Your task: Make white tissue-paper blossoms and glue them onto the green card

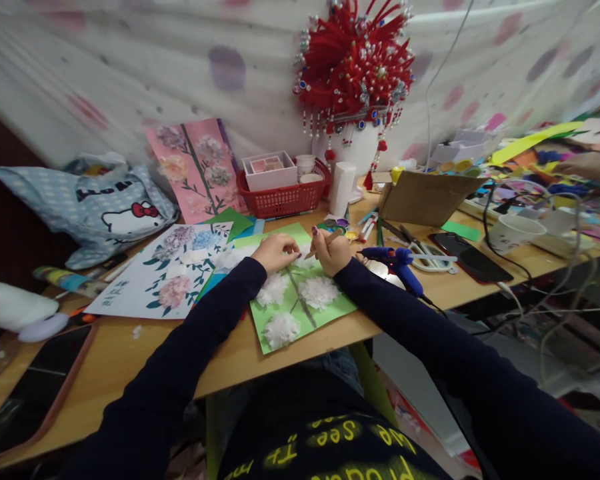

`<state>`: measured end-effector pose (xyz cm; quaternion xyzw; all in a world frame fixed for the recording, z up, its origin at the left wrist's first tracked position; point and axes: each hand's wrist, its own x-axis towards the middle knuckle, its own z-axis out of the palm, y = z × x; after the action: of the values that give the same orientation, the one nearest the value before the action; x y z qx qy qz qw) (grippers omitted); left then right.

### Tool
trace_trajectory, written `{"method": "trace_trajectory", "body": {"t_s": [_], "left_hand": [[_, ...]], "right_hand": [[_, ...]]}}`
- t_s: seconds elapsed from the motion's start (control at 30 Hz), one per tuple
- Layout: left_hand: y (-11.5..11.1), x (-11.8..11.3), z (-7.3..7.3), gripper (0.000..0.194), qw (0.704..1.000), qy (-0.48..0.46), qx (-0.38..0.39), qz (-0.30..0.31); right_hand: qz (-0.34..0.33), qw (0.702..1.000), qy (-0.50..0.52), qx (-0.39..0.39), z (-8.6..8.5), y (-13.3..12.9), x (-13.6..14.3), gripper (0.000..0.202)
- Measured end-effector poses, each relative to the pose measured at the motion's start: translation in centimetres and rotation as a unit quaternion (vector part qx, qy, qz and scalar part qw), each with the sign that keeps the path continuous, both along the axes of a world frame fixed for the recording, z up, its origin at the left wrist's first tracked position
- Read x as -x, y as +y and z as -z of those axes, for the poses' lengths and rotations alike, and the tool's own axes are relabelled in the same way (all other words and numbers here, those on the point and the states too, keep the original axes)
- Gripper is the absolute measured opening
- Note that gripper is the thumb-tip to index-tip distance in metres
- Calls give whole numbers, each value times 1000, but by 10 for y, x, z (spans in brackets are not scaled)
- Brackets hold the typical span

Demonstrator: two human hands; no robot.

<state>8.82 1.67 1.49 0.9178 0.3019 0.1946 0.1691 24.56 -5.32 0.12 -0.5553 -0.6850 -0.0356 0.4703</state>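
My right hand (331, 251) is closed round a brown pencil (333, 236), its tip pointing down and left toward the light green paper sheet (265, 341). Just left of it, my left hand (276, 253) rests low over the same sheet, fingers curled together; whatever they pinch, if anything, is hidden. White ruffled paper flowers (282, 329) sit on the sheet beside a dark drawn branch (306, 308). Some of the upper flowers are partly covered by my hands.
Left lie a finished-looking flower picture (145, 288) and a phone (35, 387). Behind stand a red basket (283, 200), a pink flower picture (195, 200) and a red beaded headdress (357, 73). Right are a blue glue gun (400, 267), scissors (433, 260), cables and another person's hand (593, 167).
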Motion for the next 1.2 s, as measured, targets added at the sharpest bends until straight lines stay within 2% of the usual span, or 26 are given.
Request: {"method": "trace_trajectory", "body": {"t_s": [0.17, 0.27, 0.4, 0.6, 0.83, 1.2], "left_hand": [[3, 1, -1, 17, 1000, 6, 18, 2], [10, 6, -1, 35, 1000, 18, 12, -7], [13, 14, 0, 53, 992, 107, -38, -47], [9, 15, 6, 50, 973, 219, -20, -65], [4, 13, 4, 45, 971, 223, -57, -58], [12, 15, 7, 43, 980, 188, -25, -52]], "right_hand": [[7, 999, -36, 11, 1, 1, 1, 55], [8, 999, -49, 20, 2, 2, 0, 52], [6, 998, -63, 28, 4, 3, 0, 51], [3, 993, -109, 46, 6, 5, 1, 49], [6, 987, -140, 75, 4, 6, 3, 42], [-8, 990, -109, 84, 5, 10, 4, 44]]}}
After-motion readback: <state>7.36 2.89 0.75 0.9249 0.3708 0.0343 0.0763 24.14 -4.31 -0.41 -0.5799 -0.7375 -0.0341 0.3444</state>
